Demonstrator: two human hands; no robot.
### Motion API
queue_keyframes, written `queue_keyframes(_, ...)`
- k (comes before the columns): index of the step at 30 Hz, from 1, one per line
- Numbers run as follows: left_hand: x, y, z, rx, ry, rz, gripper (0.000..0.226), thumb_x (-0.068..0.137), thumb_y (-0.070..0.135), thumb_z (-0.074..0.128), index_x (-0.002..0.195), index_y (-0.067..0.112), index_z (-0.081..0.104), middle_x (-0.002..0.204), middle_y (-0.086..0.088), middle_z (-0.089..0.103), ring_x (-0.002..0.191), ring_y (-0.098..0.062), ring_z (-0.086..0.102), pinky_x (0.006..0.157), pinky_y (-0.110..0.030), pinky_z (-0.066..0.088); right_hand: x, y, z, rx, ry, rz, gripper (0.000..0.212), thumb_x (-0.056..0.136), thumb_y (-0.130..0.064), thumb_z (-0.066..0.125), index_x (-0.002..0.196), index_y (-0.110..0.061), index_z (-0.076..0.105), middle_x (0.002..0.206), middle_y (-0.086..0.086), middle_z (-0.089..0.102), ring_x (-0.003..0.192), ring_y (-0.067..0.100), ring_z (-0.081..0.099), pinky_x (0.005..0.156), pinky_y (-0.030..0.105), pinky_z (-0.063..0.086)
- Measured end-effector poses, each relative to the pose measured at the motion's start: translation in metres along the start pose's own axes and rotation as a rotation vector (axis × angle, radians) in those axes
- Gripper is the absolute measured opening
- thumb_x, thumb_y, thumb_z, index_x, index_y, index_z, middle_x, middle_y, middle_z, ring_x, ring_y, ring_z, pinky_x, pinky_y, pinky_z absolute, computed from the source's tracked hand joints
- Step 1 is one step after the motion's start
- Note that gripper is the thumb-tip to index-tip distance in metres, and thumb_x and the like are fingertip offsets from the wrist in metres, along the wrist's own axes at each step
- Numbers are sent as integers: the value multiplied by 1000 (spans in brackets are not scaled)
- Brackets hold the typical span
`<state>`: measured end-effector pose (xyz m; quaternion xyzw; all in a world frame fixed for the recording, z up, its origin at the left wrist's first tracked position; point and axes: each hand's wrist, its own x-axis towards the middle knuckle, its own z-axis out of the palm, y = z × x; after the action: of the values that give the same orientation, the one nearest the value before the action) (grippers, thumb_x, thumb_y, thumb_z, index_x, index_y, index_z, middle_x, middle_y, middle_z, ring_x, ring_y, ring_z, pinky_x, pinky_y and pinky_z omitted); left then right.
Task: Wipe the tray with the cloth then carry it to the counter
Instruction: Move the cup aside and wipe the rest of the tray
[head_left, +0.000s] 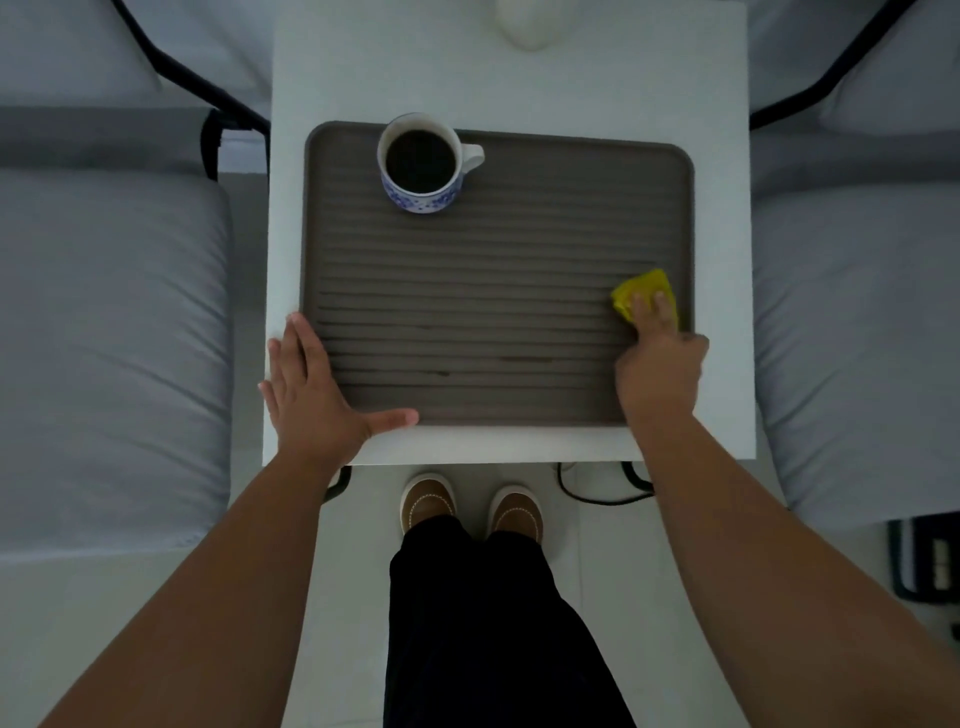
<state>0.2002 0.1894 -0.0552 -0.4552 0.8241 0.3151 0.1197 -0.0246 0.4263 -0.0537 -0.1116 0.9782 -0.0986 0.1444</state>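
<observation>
A grey-brown ribbed tray (493, 270) lies on a small white table (519, 88). Near its right edge my right hand (657, 364) presses a yellow cloth (644, 293) flat onto the ribs, fingers on top of it. My left hand (317, 395) lies flat and spread on the tray's near left corner, thumb along the front rim, holding nothing. A white mug with a blue pattern (423, 163), filled with dark liquid, stands on the tray's far left part. A few dark streaks show on the ribs near the front.
White-sheeted beds flank the table, left (104, 338) and right (857, 338). A pale rounded object (524, 23) sits at the table's far edge. A black cable (597, 493) runs on the floor under the table front, near my brown shoes (470, 504).
</observation>
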Motion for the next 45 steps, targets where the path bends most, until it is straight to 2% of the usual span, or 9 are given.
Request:
queue_keyframes(4, 0, 4, 2, 0, -10, -3, 160, 26, 90, 60, 145, 28, -28, 161, 0, -12, 147, -25, -12, 115, -52, -3, -5, -27, 7, -20, -22, 180, 66, 86, 1, 38, 146, -26, 27, 157, 0, 21, 110, 36, 41, 80, 36, 42)
queue_keyframes(12, 1, 3, 0, 7, -20, -5, 159, 27, 88, 62, 146, 28, -26, 161, 0, -12, 147, -24, -13, 114, -52, -3, -43, -87, 33, -225, -163, -456, 62, 90, -12, 40, 148, -22, 19, 158, 2, 19, 112, 33, 38, 96, 40, 36)
queue_keyframes(17, 3, 1, 0, 10, -14, -5, 160, 27, 88, 63, 145, 30, -28, 161, 1, -13, 147, -24, -14, 114, -51, -4, -9, 1, -6, -158, -8, -219, 61, 82, 0, 50, 137, -24, 45, 146, -2, 45, 98, 36, 44, 82, 37, 41)
queue_keyframes(21, 3, -1, 1, 28, -9, -1, 160, 28, 87, 63, 145, 29, -27, 161, -1, -13, 147, -25, -14, 113, -51, -4, -2, -3, -8, -118, -2, -75, 52, 81, 2, 45, 128, -18, 54, 138, 7, 52, 106, 37, 42, 86, 38, 39)
queue_keyframes(28, 1, 1, 4, 36, -7, 6, 159, 30, 83, 67, 145, 28, -27, 160, 0, -11, 147, -25, -12, 115, -53, -3, -8, -48, 5, -238, -54, -376, 50, 86, -8, 44, 134, -18, 45, 144, 1, 44, 111, 35, 42, 87, 40, 36)
queue_keyframes(33, 3, 1, 3, 51, 3, 7, 159, 30, 82, 68, 146, 27, -26, 161, -2, -11, 147, -27, -11, 115, -56, 0, 13, 11, -18, -274, -49, -148, 55, 83, 2, 43, 135, -16, 44, 148, 4, 38, 109, 37, 42, 86, 41, 38)
queue_keyframes(37, 3, 1, 4, 61, 9, 9, 159, 31, 82, 68, 147, 26, -25, 160, -3, -10, 147, -28, -9, 116, -56, 1, 5, -6, -11, -179, -87, -56, 58, 83, 1, 42, 139, -11, 38, 152, 8, 31, 113, 38, 39, 93, 43, 40)
queue_keyframes(43, 4, 0, 6, 31, 20, 27, 158, 30, 83, 67, 147, 27, -23, 160, -4, -8, 147, -27, -8, 116, -55, 0, -5, -40, 10, -255, -101, -356, 57, 87, -9, 43, 142, -16, 30, 152, 4, 31, 115, 37, 39, 94, 42, 37)
queue_keyframes(45, 5, 2, 6, 32, 19, 23, 159, 29, 84, 66, 147, 26, -23, 161, -4, -9, 147, -27, -9, 116, -55, 0, 8, -21, 1, -258, -62, -299, 57, 85, -5, 44, 140, -17, 36, 151, 4, 35, 111, 37, 42, 90, 40, 40)
